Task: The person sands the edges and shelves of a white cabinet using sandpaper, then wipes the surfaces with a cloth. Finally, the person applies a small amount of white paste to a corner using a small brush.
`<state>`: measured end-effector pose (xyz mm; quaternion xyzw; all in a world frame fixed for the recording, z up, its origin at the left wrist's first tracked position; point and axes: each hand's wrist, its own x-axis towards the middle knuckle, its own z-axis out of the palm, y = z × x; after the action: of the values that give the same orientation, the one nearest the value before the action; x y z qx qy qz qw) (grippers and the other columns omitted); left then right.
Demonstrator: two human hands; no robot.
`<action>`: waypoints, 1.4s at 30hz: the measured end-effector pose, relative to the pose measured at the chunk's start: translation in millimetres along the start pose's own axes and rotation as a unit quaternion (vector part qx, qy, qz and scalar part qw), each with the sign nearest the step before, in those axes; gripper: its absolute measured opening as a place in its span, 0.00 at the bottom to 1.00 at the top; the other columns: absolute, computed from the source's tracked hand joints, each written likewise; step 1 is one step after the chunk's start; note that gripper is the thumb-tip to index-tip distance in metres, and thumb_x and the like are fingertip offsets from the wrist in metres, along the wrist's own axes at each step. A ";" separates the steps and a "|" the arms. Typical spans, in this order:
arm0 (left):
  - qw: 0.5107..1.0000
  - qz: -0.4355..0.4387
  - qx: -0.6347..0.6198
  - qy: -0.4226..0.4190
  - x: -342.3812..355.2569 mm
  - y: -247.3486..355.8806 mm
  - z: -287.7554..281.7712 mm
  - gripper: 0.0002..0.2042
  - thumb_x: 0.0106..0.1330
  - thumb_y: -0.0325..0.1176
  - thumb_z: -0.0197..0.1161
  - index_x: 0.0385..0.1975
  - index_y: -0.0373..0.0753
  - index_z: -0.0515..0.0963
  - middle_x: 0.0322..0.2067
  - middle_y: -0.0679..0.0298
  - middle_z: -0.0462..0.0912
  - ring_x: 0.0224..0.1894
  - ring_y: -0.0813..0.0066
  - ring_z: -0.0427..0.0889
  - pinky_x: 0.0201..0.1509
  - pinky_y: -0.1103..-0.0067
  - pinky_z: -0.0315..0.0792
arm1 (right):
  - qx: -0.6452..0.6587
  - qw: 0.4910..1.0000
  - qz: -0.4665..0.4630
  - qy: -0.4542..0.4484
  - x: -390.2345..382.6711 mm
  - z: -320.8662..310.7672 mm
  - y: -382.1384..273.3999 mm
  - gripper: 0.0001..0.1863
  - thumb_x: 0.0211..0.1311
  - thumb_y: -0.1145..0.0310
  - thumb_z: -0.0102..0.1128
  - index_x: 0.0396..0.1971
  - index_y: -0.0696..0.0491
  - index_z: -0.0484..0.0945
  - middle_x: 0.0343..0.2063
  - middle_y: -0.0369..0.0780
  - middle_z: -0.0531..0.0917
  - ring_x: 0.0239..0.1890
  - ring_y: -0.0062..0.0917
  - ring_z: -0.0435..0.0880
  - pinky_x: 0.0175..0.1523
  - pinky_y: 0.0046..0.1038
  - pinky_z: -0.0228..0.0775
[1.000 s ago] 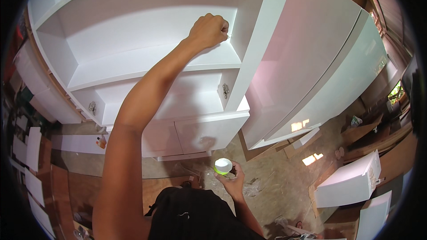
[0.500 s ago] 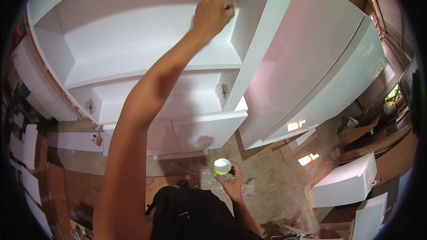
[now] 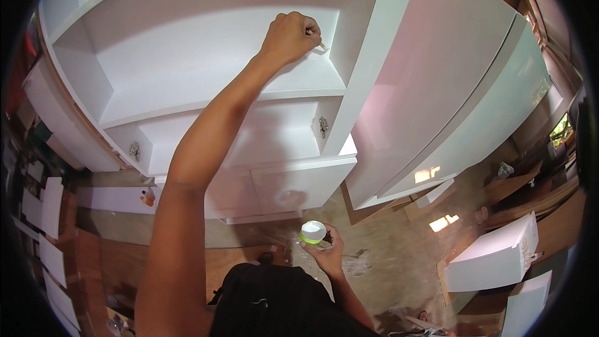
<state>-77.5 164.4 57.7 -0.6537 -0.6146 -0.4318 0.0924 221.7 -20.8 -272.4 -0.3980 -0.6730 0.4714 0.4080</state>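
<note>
My left hand [image 3: 288, 36] reaches up into the upper compartment of a white cabinet [image 3: 368, 56]. Its fingers pinch a slim, pale-tipped tool [image 3: 322, 47], possibly a small brush. The tip is at or very near the inner right corner, just above the shelf [image 3: 231, 98]; whether it touches cannot be told. Lower down, in front of my body, my right hand [image 3: 329, 253] is closed around a small round tub [image 3: 313, 232]. The tub has a bright green side and something white inside.
Metal hinges [image 3: 323, 126] sit inside the lower compartment, above closed doors [image 3: 293, 190]. A tall glossy white panel [image 3: 430, 81] stands at right. White boxes [image 3: 490, 262] and boards lie on the floor at lower right. An orange-and-white bottle [image 3: 147, 198] is at left.
My left hand has come down along the inner right corner toward the shelf, still pinching the tool. The view has shifted slightly. My right hand keeps the tub in nearly the same place.
</note>
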 end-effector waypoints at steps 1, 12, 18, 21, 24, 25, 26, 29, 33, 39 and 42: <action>1.000 -0.009 -0.001 -0.008 1.8 0.8 -1.0 0.09 0.50 0.32 0.65 0.29 0.35 0.85 0.22 0.56 0.84 0.25 0.66 0.82 0.35 0.73 0.75 | -0.001 1.000 0.003 -0.001 -1.1 0.0 2.1 0.30 0.42 0.65 0.80 0.45 0.57 0.76 0.38 0.39 0.81 0.41 0.24 0.79 0.49 0.28 0.71; 0.991 0.049 0.113 -0.056 9.1 -1.3 22.1 0.08 0.48 0.27 0.62 0.28 0.37 0.85 0.23 0.55 0.84 0.27 0.59 0.82 0.35 0.69 0.75 | -0.006 1.000 0.009 -0.001 -6.0 -3.7 6.1 0.30 0.41 0.67 0.80 0.46 0.56 0.75 0.39 0.37 0.82 0.42 0.22 0.81 0.51 0.28 0.72; 0.986 0.050 0.137 -0.084 14.6 13.3 21.8 0.09 0.49 0.27 0.61 0.30 0.35 0.85 0.25 0.53 0.84 0.29 0.56 0.83 0.37 0.69 0.75 | 0.006 1.000 0.019 0.012 -8.5 -5.4 6.5 0.31 0.39 0.66 0.80 0.46 0.57 0.76 0.38 0.40 0.81 0.42 0.26 0.80 0.50 0.29 0.71; 0.980 0.053 0.170 -0.092 14.7 14.0 20.8 0.09 0.49 0.27 0.62 0.29 0.35 0.85 0.24 0.52 0.84 0.28 0.56 0.82 0.36 0.69 0.75 | 0.004 1.000 0.010 0.012 -10.1 -7.0 12.8 0.32 0.39 0.65 0.81 0.46 0.57 0.76 0.38 0.41 0.81 0.42 0.27 0.80 0.49 0.29 0.71; 0.985 0.065 0.139 -0.076 13.6 15.8 21.3 0.08 0.48 0.27 0.62 0.28 0.35 0.84 0.23 0.52 0.83 0.27 0.55 0.81 0.35 0.68 0.74 | 0.002 1.000 0.007 0.016 -10.4 -8.2 18.0 0.32 0.38 0.64 0.81 0.45 0.56 0.76 0.38 0.41 0.81 0.41 0.27 0.80 0.49 0.30 0.72; 0.989 0.070 0.112 -0.063 12.5 16.3 21.4 0.08 0.48 0.27 0.62 0.27 0.34 0.84 0.23 0.52 0.83 0.26 0.55 0.81 0.34 0.68 0.74 | -0.002 1.000 0.006 0.017 -10.7 -8.9 18.4 0.32 0.38 0.63 0.81 0.45 0.56 0.76 0.38 0.41 0.81 0.41 0.28 0.80 0.48 0.30 0.72; 0.986 0.066 0.134 -0.077 13.3 16.0 23.5 0.08 0.48 0.27 0.62 0.27 0.35 0.84 0.23 0.52 0.82 0.26 0.55 0.81 0.34 0.68 0.74 | -0.003 1.000 0.005 0.017 -10.9 -8.8 18.4 0.32 0.38 0.63 0.81 0.45 0.56 0.77 0.38 0.41 0.81 0.40 0.28 0.80 0.48 0.30 0.72; 0.976 0.058 0.184 -0.099 15.9 18.8 26.7 0.07 0.48 0.27 0.62 0.26 0.35 0.84 0.22 0.52 0.82 0.26 0.56 0.81 0.34 0.68 0.74 | -0.004 1.000 0.000 0.020 -10.5 -8.9 17.7 0.31 0.37 0.62 0.81 0.44 0.56 0.77 0.37 0.41 0.81 0.39 0.29 0.80 0.47 0.30 0.72; 0.980 0.072 0.165 -0.084 16.9 24.3 23.9 0.07 0.48 0.28 0.62 0.26 0.35 0.84 0.21 0.53 0.82 0.26 0.56 0.81 0.34 0.68 0.74 | 0.002 1.000 0.003 0.026 -10.3 -9.2 14.7 0.30 0.38 0.62 0.81 0.43 0.55 0.77 0.36 0.41 0.82 0.38 0.29 0.80 0.46 0.31 0.72; 0.975 0.071 0.187 -0.096 16.2 21.4 26.9 0.06 0.48 0.28 0.62 0.23 0.33 0.82 0.19 0.53 0.80 0.23 0.58 0.79 0.33 0.69 0.72 | 0.013 1.000 -0.001 0.028 -9.6 -12.5 8.9 0.30 0.37 0.63 0.81 0.43 0.55 0.78 0.36 0.41 0.82 0.37 0.29 0.80 0.46 0.31 0.72; 0.982 0.044 0.154 -0.096 17.1 30.1 18.3 0.07 0.48 0.29 0.63 0.23 0.32 0.82 0.17 0.54 0.78 0.21 0.62 0.78 0.32 0.70 0.72 | 0.016 0.999 0.014 0.031 -9.7 -13.6 8.8 0.30 0.37 0.63 0.81 0.43 0.56 0.78 0.36 0.41 0.82 0.38 0.29 0.81 0.46 0.31 0.72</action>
<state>-44.9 181.9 70.4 -0.6964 -0.6503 -0.2630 0.1516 239.0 -23.4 -279.5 -0.4149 -0.6471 0.4752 0.4282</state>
